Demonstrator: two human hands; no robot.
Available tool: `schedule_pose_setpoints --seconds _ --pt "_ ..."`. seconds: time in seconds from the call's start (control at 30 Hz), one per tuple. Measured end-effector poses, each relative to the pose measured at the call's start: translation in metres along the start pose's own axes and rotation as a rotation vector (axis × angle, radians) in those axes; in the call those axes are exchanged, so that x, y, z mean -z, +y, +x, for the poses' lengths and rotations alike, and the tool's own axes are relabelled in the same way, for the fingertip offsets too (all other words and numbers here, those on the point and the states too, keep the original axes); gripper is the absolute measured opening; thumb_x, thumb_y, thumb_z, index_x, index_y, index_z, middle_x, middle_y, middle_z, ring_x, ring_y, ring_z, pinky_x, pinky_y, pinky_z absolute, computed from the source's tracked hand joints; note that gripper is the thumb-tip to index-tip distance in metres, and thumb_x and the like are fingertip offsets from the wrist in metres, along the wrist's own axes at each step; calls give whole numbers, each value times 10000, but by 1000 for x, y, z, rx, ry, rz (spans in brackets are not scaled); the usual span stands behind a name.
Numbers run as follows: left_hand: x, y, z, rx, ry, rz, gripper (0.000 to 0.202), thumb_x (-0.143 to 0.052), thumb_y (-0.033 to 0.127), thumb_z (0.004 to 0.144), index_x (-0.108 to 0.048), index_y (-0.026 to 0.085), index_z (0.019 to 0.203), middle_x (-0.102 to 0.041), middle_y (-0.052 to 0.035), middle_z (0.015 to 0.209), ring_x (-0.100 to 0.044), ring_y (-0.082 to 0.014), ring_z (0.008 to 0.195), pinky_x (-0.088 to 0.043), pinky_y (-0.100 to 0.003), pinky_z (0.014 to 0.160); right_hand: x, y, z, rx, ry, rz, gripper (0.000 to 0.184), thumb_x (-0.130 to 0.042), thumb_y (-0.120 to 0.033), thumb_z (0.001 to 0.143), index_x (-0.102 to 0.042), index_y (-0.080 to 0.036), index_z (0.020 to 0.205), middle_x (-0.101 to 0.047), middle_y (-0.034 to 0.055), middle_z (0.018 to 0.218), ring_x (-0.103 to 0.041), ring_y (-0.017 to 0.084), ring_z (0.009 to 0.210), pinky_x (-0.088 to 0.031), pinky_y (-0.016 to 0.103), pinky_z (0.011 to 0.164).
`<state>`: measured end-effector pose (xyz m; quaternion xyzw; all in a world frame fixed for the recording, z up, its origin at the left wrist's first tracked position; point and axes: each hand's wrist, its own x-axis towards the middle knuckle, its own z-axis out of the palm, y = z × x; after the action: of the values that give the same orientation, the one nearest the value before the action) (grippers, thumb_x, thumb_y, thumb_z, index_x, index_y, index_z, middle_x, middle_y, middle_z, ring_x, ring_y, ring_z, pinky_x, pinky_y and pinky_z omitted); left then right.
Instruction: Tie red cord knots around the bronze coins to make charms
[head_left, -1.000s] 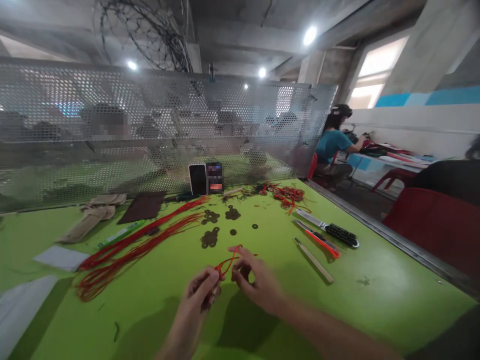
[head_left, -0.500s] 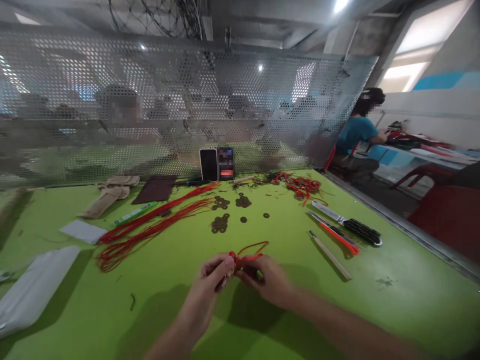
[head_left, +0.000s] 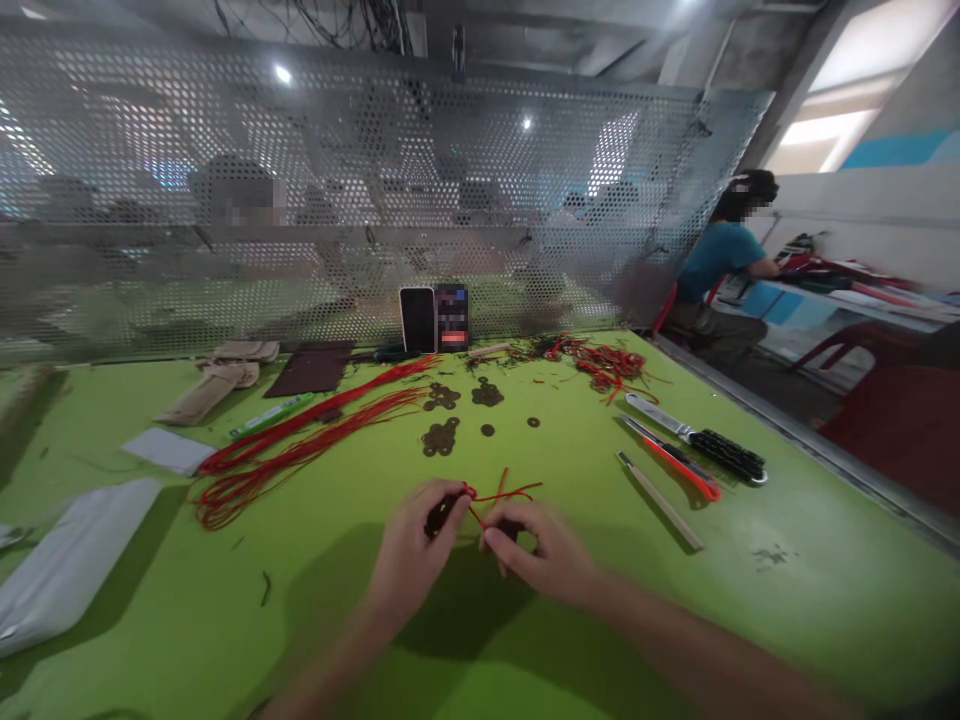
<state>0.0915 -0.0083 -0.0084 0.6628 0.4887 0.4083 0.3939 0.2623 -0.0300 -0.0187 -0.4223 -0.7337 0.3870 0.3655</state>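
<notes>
Between my hands, above the green table, is a red cord (head_left: 491,497) with a knot or loop at its left end. My left hand (head_left: 424,525) pinches that knotted end between thumb and fingertips. With thumb and forefinger, my right hand (head_left: 536,545) grips a strand of the same cord a little lower and to the right. Loose ends of cord stick out above my right hand. Beyond the hands lie piles of dark round coins with holes (head_left: 440,437), plus a few single ones.
Bundles of red cord (head_left: 247,485) lie to the left, near a white pouch (head_left: 71,560). On the right are a folding knife (head_left: 724,452), an orange cutter (head_left: 675,460) and a thin stick (head_left: 660,500). Cord scraps (head_left: 607,365) and a phone (head_left: 418,320) sit by the perforated screen.
My right hand has moved down and slightly away from my left, drawing a strand taut between them. The loose cord ends have shifted. My left hand still pinches the knotted end.
</notes>
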Motion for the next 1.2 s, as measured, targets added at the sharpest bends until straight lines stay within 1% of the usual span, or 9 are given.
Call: schedule_pose_setpoints --seconds 0.07,0.23,0.37,0.5,0.7,0.9,1.0,1.1,1.2 --pt "0 -4 1 -69 -18 93 220 -544 376 803 -663 195 842 -654 -55 758 -561 -181 649 -419 -281 563 1 2 0 -31 4 117 188 -473 -260 852 -572 -159 727 -539 -11 562 -515 94 481 -400 199 450" --pt "1 -10 4 -131 -64 266 279 -440 394 859 -620 182 885 -652 -56 794 -586 -192 688 -463 -315 582 8 6 0 -57 43 434 250 -531 -360 844 -579 -151 716 -526 -22 567 -473 56 432 -367 164 405" --pt "3 -12 6 -182 -97 365 274 -415 359 876 -621 179 890 -664 -65 812 -603 -192 705 -489 -338 617 17 7 1 -25 130 607 260 -573 -369 827 -598 -159 676 -522 -32 531 -448 44 403 -361 152 391" --pt "2 -10 4 -298 -146 474 192 -450 263 861 -621 182 897 -674 -52 819 -604 -185 743 -490 -365 699 24 10 3 -17 257 739 245 -604 -360 809 -613 -169 656 -533 -35 524 -412 35 382 -307 141 354" --pt "1 -4 0 -395 -215 537 175 -440 163 834 -605 170 892 -658 -50 793 -578 -170 720 -481 -327 656 27 16 7 -70 362 846 229 -616 -371 802 -634 -174 688 -505 -50 467 -361 25 367 -256 143 364" --pt "-1 -1 -1 -449 -243 546 156 -466 231 835 -603 161 808 -626 -44 701 -544 -160 653 -465 -306 605 29 22 9 -137 424 890 195 -639 -368 783 -646 -180 731 -493 -54 459 -365 34 378 -262 152 382" --pt "-2 -1 -1 -472 -226 543 120 -491 185 793 -608 160 785 -629 -46 703 -546 -165 664 -463 -310 613 28 22 8 -151 422 877 205 -634 -382 782 -639 -182 735 -470 -61 444 -347 38 371 -260 159 384" --pt "-3 -2 -1 -415 -220 486 138 -470 173 794 -607 169 785 -631 -41 699 -554 -150 638 -466 -288 591 28 22 9 -141 400 863 214 -623 -389 786 -631 -181 737 -480 -57 454 -346 39 372 -247 160 379" --pt "-4 -3 -1 -310 -222 405 181 -447 237 832 -605 174 773 -629 -38 696 -560 -142 615 -464 -269 561 35 26 14 -128 476 866 237 -641 -405 750 -617 -174 702 -488 -47 474 -362 49 379 -257 168 371"
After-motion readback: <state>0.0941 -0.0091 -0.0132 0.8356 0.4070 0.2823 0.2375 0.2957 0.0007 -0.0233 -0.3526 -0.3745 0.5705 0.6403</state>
